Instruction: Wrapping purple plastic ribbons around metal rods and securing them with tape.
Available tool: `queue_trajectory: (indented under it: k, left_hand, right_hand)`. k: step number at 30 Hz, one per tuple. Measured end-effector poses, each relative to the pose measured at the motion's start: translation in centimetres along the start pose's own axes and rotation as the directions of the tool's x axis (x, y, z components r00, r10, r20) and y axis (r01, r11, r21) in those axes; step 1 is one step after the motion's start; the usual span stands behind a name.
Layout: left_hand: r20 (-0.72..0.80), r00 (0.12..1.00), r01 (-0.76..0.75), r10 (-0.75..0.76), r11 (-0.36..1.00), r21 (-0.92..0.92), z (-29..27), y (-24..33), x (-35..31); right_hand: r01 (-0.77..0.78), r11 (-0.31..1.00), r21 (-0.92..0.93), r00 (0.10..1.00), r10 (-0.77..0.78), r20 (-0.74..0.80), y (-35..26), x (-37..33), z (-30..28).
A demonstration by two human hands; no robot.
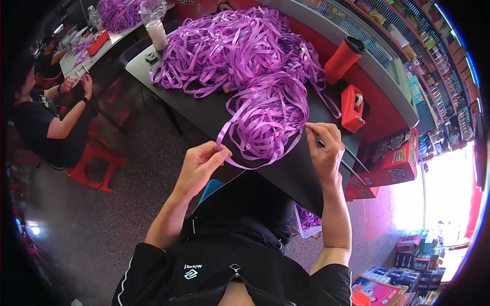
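A loose bundle of shiny purple ribbon [268, 115] lies near the front edge of the dark table [204, 109]. Between thumb and fingers of my left hand [200, 166] is a loop at the bundle's near left side. My right hand [326, 148] is closed at the bundle's right edge, its fingertips pinching ribbon there. Behind the bundle rises a much bigger heap of the same purple ribbon [219, 46], spread over the far part of the table.
On the table's right stand a red cylinder with a black top [344, 60] and a red tape dispenser [353, 108]. Thin metal rods [354, 159] show beside my right wrist. Red boxes [393, 160] are beyond the table. At left, another person sits on a red stool [97, 160].
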State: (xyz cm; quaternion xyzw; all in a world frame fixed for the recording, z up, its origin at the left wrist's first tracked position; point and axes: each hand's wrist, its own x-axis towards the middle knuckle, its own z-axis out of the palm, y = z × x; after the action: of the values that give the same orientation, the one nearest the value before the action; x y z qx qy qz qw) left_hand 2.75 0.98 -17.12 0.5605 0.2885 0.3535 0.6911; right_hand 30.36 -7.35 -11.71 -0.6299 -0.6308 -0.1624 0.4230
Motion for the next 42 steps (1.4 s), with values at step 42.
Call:
queue_trajectory:
  k: [42]
  left_hand:
    - [-0.012,0.967,-0.248,0.254,0.932,-0.265,-2.8,4.6,8.8]
  right_hand:
    - [-0.095,0.995,-0.035,0.933,0.102,0.346,2.2,0.8,1.8]
